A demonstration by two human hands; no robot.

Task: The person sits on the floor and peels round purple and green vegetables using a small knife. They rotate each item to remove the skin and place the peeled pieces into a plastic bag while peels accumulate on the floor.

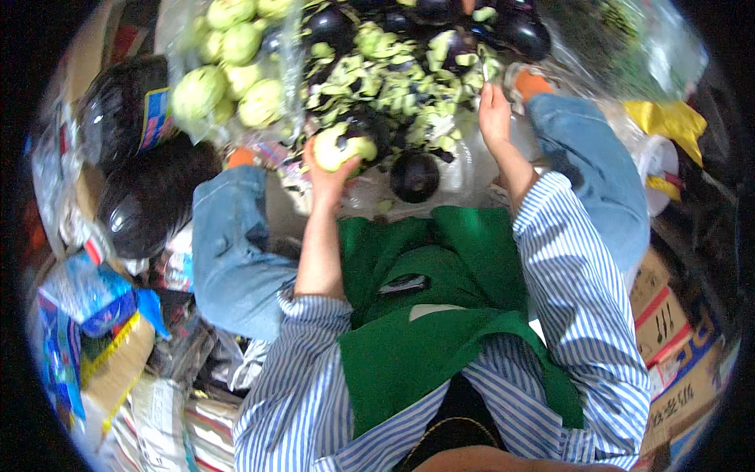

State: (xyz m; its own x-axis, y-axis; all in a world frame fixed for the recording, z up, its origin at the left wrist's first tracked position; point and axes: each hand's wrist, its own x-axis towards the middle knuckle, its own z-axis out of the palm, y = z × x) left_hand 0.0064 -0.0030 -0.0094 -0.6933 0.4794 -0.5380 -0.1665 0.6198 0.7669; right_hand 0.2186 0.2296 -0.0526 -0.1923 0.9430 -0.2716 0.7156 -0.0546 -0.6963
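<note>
My left hand (328, 174) holds a mostly peeled eggplant (342, 147), pale green with a dark patch. To the right, apart from it, my right hand (494, 112) grips a thin metal tool (485, 65), a peeler or small knife; its tip is blurred over the scraps. Between and beyond the hands lies a heap of eggplant peelings (389, 82). A dark round eggplant (414, 176) rests near the green apron (436, 265). Several unpeeled eggplants (522, 35) lie at the top. Peeled ones (199, 91) fill a clear plastic bag at upper left.
Stuffed black bags (147, 194) stand at left, above a blue package (88, 289). Cardboard boxes (660, 307) are stacked at lower right. A yellow plastic piece (666, 124) and a white container (656, 171) lie right of my knee. A clear bag (655, 47) with greens is at upper right.
</note>
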